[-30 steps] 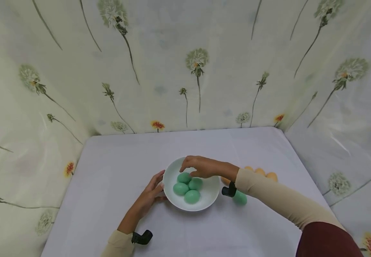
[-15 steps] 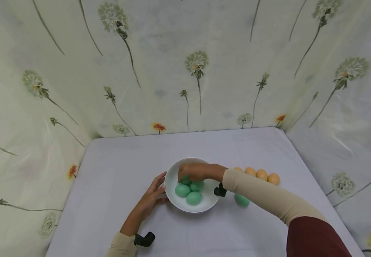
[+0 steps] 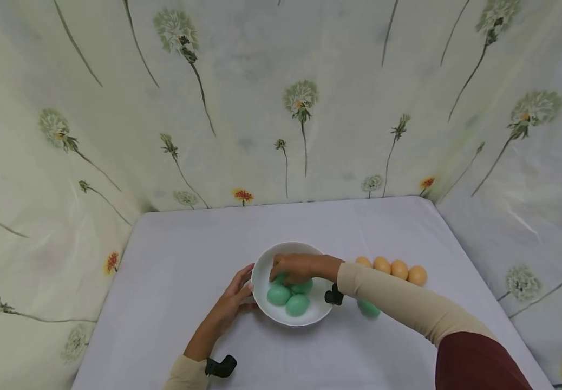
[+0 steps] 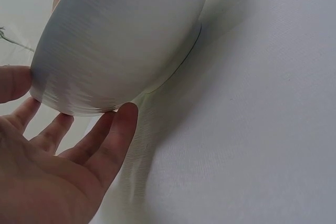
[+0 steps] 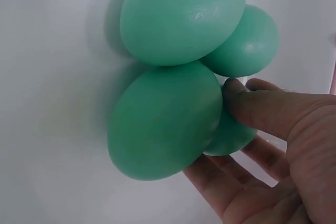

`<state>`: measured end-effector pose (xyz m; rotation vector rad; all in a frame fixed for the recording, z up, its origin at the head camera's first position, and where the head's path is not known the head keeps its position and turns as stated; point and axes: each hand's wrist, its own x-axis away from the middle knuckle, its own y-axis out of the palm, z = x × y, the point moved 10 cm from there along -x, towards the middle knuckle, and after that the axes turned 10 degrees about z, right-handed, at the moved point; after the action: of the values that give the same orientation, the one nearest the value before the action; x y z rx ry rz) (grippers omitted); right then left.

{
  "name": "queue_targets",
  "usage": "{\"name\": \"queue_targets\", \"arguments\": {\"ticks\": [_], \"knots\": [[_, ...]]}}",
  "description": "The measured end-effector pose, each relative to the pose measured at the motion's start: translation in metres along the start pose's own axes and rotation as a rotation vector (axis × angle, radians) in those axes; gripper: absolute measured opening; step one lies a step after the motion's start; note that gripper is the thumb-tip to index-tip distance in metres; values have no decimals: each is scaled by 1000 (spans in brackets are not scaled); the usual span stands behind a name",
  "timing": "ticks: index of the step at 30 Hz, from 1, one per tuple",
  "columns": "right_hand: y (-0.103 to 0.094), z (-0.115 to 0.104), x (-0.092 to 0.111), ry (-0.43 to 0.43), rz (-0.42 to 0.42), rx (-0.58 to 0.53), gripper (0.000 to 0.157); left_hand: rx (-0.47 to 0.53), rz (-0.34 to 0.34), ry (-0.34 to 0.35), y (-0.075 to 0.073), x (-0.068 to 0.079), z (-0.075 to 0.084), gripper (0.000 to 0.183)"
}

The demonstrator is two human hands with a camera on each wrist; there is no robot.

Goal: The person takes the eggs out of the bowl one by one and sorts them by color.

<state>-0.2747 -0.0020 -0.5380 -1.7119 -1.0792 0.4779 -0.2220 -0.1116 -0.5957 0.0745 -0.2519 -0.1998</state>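
Observation:
A white bowl stands on the table with several green eggs in it. My left hand rests against the bowl's left side. In the left wrist view, its nearly straight fingers touch the outer wall and the thumb is near the rim. Inside the bowl, my right hand pinches a green egg, partly hidden behind a nearer green egg in the right wrist view. One more green egg lies outside the bowl, partly under the right forearm.
Several orange eggs lie in a row to the right of the bowl, beyond the right forearm. A white cloth covers the table. Behind it hangs a curtain printed with dandelions.
The right hand has come down from above the bowl's far side onto the green eggs, and its fingers have closed on one. The left hand stays at the bowl's side.

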Motion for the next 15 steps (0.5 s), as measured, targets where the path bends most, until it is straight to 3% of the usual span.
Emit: {"name": "queue_targets", "arguments": {"ticks": [9,15], "knots": [[3,0,7,-27,11,11,33,-7,-20,9,5,6,-4,57],[-18,-8,12,-78,46,-3,35,5,-31,55,3,4,4,58]]}}
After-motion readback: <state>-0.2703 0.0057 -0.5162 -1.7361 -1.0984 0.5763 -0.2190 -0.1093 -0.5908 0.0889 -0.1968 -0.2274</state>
